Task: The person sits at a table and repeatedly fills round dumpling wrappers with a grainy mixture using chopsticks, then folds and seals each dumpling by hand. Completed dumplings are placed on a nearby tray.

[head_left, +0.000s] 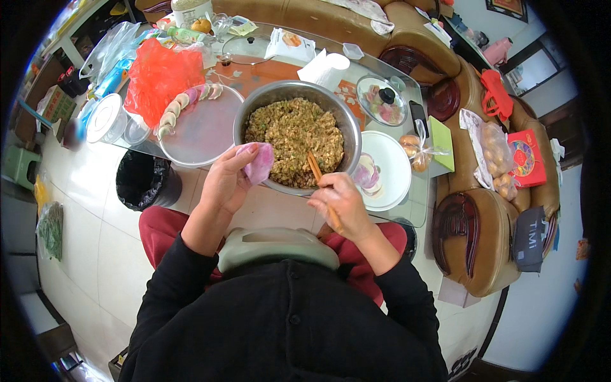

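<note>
My left hand (228, 176) pinches a pink-purple dumpling wrapper (259, 163) by the near left rim of a big steel bowl (242, 112). Chopped brown-green filling (294, 132) takes up much of the bowl. A pair of wooden chopsticks (314, 167) is gripped in my right hand (342, 202), their tips in the filling near the bowl's right side. To the left, shaped dumplings (170, 116) in pale and pink dough curve along the far left edge of a round tray (203, 135). At the right, more flat wrappers (366, 176) lie on a white plate (393, 167).
Left of the tray is a red plastic bag (159, 79) beside a white lidded tub (107, 120). A black-lined bin (145, 183) stands below the table edge. Beyond the bowl are a paper roll (326, 69) and a glass lid (380, 102). Bagged buns (417, 153) lie right of the plate.
</note>
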Tool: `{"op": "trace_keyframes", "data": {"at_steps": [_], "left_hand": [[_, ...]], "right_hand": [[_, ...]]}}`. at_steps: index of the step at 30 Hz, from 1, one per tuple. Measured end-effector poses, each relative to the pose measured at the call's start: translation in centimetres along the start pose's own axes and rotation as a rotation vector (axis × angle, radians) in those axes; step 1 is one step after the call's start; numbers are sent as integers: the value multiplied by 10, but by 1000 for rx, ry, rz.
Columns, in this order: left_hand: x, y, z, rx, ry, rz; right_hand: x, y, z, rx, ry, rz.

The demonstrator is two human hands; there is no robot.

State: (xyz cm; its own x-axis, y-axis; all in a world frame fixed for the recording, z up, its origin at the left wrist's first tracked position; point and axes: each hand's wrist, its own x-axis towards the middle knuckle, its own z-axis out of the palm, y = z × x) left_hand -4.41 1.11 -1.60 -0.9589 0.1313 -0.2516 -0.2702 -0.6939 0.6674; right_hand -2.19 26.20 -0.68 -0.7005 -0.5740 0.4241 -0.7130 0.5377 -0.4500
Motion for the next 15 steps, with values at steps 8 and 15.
{"op": "trace_keyframes", "data": {"at_steps": [8, 15], "left_hand": [[0, 6, -22, 23, 150, 70], [-6, 2, -14, -81, 41, -65]], "right_hand": [[37, 41, -76, 13, 360, 276], [45, 102, -33, 221, 427, 432]]}}
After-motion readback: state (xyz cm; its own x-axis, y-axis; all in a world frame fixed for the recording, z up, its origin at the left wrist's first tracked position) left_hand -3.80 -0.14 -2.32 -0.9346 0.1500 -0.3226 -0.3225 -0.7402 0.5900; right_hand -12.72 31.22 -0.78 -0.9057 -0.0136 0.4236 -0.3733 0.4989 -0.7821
